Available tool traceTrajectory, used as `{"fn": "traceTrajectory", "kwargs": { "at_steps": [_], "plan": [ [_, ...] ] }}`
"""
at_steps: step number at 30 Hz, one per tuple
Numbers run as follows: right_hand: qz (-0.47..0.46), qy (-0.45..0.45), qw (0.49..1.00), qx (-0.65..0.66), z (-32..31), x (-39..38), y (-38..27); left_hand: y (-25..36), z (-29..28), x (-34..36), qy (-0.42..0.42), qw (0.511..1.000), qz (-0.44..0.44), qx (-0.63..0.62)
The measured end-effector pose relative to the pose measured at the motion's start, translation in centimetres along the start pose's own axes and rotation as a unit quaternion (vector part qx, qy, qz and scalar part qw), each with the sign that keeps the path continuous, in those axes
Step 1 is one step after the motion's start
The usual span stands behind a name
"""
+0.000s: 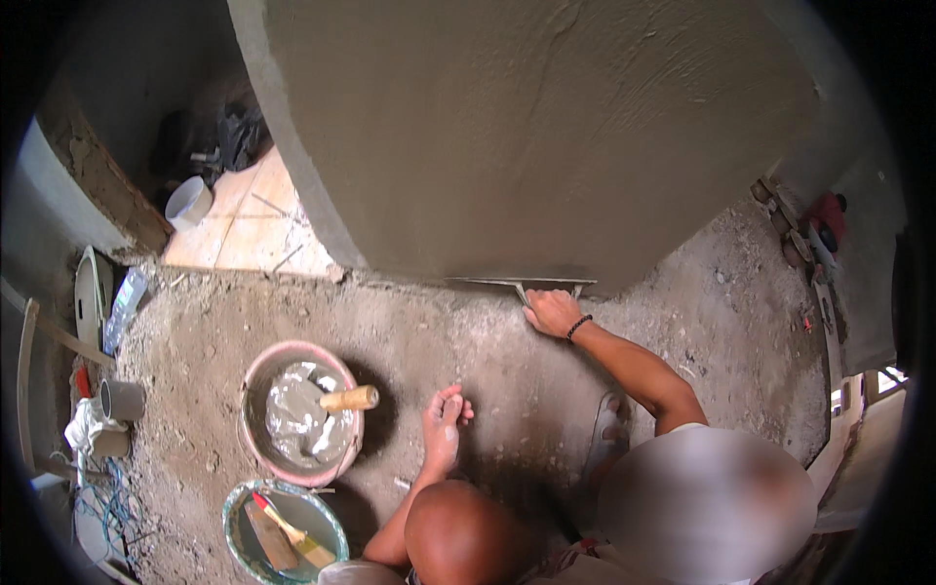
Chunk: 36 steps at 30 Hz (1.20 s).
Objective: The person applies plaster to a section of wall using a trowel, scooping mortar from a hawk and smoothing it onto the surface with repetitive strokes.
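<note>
My right hand (554,314) is wrapped round the handle of a plastering trowel (522,283), a bracelet of dark beads at the wrist. The trowel's long thin blade meets the bottom of a wall coated in wet grey plaster (546,146). Above my bent knee, my left hand (446,429) hangs over the floor with loosely curled fingers, and nothing shows in it. To its left stands a pinkish bucket (251,429) of wet grey mix, from which a wooden-handled tool (349,399) sticks out.
A green-rimmed bucket (234,531) near me holds a brush (281,520) and a wooden block (270,538). Along the left wall lie a plastic bottle (125,310) and a grey pot (121,400). A white container (189,203) stands on tiles through the opening. Rubble lines the right wall.
</note>
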State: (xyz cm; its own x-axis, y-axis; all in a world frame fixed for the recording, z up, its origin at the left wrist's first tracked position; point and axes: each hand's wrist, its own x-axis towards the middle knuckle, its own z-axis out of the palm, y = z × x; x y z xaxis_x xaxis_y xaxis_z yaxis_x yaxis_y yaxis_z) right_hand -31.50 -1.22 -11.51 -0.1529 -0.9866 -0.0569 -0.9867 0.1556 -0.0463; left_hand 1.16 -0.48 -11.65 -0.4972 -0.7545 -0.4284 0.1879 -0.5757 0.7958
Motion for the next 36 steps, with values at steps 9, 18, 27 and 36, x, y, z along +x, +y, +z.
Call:
{"fn": "traceTrajectory", "kwargs": {
  "at_steps": [9,18,27,36],
  "plan": [
    [-0.011,0.081,0.996,0.018,-20.7,-1.1,-1.8,-0.4,2.1,0.9,-0.025,1.0,0.003,0.004],
    [-0.049,0.218,0.967,0.119,-40.0,-2.3,-1.1,-0.7,3.9,1.4,-0.061,0.998,0.011,-0.03],
    [0.043,0.392,0.907,0.15,-49.9,-6.0,0.7,-0.8,3.2,0.7,-0.054,0.998,0.025,-0.022],
    [-0.068,0.284,0.956,-0.012,-25.8,-5.3,-4.5,-0.7,2.8,-0.2,-0.044,0.998,0.002,-0.044]
  ]
}}
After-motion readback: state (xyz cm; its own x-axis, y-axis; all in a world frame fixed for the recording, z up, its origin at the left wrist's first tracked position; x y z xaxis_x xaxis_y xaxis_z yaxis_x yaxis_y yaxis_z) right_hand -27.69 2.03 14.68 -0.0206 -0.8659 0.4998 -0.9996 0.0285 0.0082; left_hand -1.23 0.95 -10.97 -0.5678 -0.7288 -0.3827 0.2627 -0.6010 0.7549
